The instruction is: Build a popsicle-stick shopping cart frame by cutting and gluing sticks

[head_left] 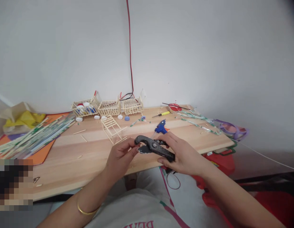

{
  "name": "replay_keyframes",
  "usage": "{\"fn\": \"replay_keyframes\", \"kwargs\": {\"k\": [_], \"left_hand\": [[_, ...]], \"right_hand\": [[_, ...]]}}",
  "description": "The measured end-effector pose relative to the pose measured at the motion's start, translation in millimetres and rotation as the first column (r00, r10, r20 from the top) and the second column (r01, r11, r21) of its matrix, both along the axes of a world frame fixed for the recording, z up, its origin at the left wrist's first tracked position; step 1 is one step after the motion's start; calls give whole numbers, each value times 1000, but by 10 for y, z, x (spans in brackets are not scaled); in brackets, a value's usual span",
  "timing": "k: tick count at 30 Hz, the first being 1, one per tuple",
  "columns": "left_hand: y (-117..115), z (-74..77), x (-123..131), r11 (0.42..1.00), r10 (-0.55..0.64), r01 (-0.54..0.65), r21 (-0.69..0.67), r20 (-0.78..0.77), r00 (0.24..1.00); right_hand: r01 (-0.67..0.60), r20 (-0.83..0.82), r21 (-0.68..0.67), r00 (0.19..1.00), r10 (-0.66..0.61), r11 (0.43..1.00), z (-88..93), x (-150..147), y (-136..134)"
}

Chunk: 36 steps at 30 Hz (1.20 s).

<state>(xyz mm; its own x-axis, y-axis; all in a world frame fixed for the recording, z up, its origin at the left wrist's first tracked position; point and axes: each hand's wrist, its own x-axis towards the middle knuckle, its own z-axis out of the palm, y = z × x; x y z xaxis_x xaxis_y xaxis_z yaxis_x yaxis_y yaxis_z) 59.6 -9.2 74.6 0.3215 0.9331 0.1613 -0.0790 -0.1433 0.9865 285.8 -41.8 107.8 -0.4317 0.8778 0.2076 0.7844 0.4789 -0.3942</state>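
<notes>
Black cutting pliers with curved jaws (150,145) are in my right hand (179,153), whose fingers wrap round the handles. Their jaws point left, to the fingertips of my left hand (122,156). That hand is pinched closed beside the jaws; what it holds, if anything, is too small to make out. Just behind the hands lies a small ladder-like frame of thin sticks (111,126). A blue glue gun (160,126) rests on the table beyond my right hand.
Small stick carts (109,108) with bottle-cap wheels line the wall. Packs of sticks (35,136) lie at left by a yellow bag (25,122). A yellow-handled screwdriver (164,113) and a red dish (175,107) sit at the back right. Red stools (220,164) stand below the right edge.
</notes>
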Motion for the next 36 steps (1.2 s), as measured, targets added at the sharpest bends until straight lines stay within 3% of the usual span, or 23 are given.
{"fn": "replay_keyframes", "kwargs": {"k": [9,16,36], "left_hand": [[5,-20,-58,999,-19,21,37,-55,998],[32,-71,-53,999,-50,50,-8,34,998],[75,-114,-102,994,-52,50,100,17,998]], "right_hand": [[3,59,28,998,-5,1000,20,-24,-32],[-1,80,49,997,-3,999,27,-43,-26],[-16,134,69,991,7,997,-26,-72,35]]}}
